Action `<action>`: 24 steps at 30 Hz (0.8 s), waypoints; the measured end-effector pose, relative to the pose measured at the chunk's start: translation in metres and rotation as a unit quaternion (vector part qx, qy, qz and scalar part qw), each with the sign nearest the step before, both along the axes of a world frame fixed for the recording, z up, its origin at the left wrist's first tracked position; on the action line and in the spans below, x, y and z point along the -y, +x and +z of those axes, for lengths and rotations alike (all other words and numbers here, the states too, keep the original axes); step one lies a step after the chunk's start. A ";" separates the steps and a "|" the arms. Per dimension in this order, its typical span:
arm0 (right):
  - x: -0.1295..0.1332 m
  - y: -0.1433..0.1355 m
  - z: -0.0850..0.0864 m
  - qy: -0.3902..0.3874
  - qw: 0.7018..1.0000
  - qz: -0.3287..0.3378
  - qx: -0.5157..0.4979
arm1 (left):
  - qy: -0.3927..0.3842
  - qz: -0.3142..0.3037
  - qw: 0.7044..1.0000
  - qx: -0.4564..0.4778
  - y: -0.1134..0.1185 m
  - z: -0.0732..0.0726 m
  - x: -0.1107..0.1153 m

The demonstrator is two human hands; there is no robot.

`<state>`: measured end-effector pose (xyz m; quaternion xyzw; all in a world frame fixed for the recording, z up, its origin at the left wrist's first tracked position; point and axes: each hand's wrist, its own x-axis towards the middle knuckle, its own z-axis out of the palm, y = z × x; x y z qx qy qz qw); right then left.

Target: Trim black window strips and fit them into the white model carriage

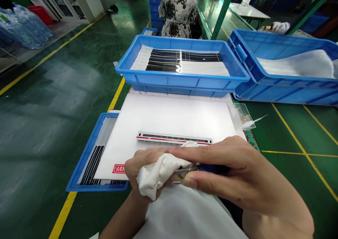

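Green flooring [79, 119] is surrounding the white board [169, 114] beneath my fingers. Head view: my left hand [141, 161] is gripping a bunched white cloth [158, 174] against a metal piece [187, 169]; my right hand [250, 182] is pinching the adjoining dark blue part [213, 168] between thumb and fingers. Just beyond my fingers, a red-lined strip [173, 138] is lying. Apparently I am wiping: I should be keeping cloth between skin and metal, pressing evenly.
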<state>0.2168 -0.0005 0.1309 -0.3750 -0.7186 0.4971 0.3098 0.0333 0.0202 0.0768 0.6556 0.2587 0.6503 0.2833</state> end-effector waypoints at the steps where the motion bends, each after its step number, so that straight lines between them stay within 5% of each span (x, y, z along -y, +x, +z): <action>1: 0.000 0.000 0.000 0.002 1.000 0.000 0.004 | 0.002 0.005 1.000 0.000 0.000 0.000 0.000; 24: -0.001 -0.004 -0.001 0.014 1.000 0.001 -0.006 | -0.030 -0.013 0.999 0.004 -0.004 -0.015 0.004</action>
